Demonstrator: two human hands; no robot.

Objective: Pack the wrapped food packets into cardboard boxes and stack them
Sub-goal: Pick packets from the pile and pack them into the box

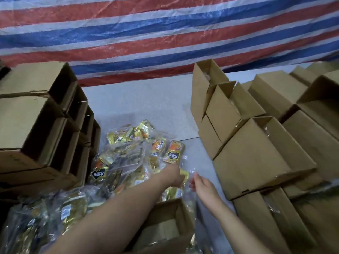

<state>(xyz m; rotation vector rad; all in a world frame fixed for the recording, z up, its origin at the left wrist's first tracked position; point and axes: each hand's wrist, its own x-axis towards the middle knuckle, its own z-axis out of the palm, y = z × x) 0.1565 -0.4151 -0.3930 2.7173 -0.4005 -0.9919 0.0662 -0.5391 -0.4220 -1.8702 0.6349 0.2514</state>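
A: What fills the view?

B: Largest is a striped tarp point(165, 33) in red, white and blue, hung across the back. Below it lies a pale floor point(146, 107).

A: And the boxes?

B: Two groups. Empty boxes point(42, 116) stand stacked at left, open mouths facing the middle, probably so they are easy to take. At right, boxes point(256, 153) are piled in leaning rows, likely the filled ones, though little of their contents shows.

A: Where is the food?

B: Gold and orange packets point(132, 149) lie heaped on the floor between the two groups, many inside clear plastic bags. A further bagged heap point(45, 217) sits at bottom left. One open box point(165, 222) waits at the bottom centre, just under the arms, most likely the one being filled.

A: The hands?

B: Both reach forward over the open box. The left hand point(176, 177) is down among the packets, its fingers hidden, so I cannot tell whether it holds anything. The right hand point(200, 182), just beside it, has fingers curled at a clear bag's edge; a grip is not certain.
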